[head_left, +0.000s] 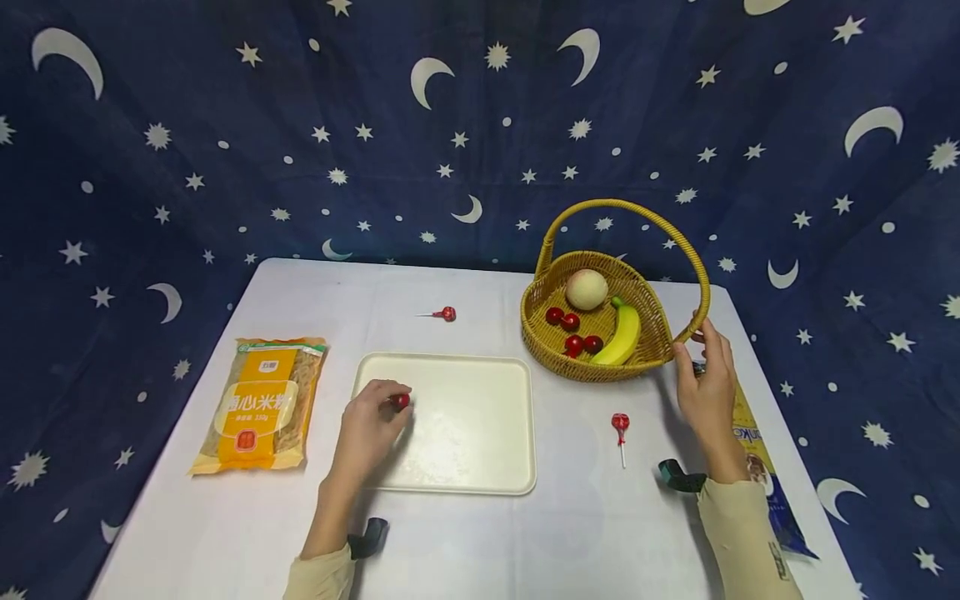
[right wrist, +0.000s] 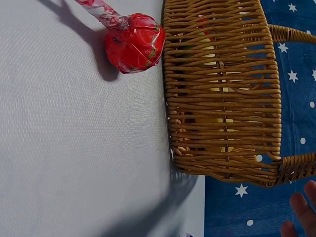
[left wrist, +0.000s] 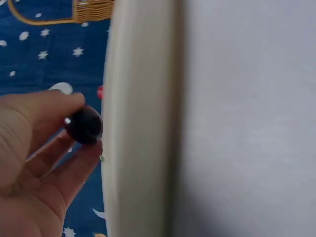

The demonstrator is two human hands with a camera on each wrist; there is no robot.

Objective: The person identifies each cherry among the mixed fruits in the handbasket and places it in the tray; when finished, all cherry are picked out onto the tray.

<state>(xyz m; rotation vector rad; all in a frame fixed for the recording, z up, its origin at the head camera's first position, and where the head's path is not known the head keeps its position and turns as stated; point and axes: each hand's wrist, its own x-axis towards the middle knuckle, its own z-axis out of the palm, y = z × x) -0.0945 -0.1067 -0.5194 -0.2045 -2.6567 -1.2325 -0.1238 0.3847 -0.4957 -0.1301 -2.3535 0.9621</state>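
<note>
Over the left part of a cream tray (head_left: 465,425), my left hand (head_left: 370,425) pinches a dark red cherry (left wrist: 85,125) between thumb and fingers. At the right end of a wicker basket (head_left: 577,371), my right hand (head_left: 708,392) holds the foot of the tall handle (head_left: 611,202), thumb in front and fingertips behind. In the right wrist view only a few fingertips (right wrist: 302,210) show beside the handle. Inside the basket lie a pale peach (head_left: 587,289), a yellow banana (head_left: 622,335) and several dark red cherries (head_left: 570,322).
One red-wrapped lollipop (head_left: 620,422) lies in front of the basket, another (head_left: 447,313) behind the tray. At left is an orange noodle packet (head_left: 258,408). A yellow and blue bag (head_left: 761,462) lies partly under the right forearm. A starry dark blue cloth (head_left: 465,108) hangs behind the table.
</note>
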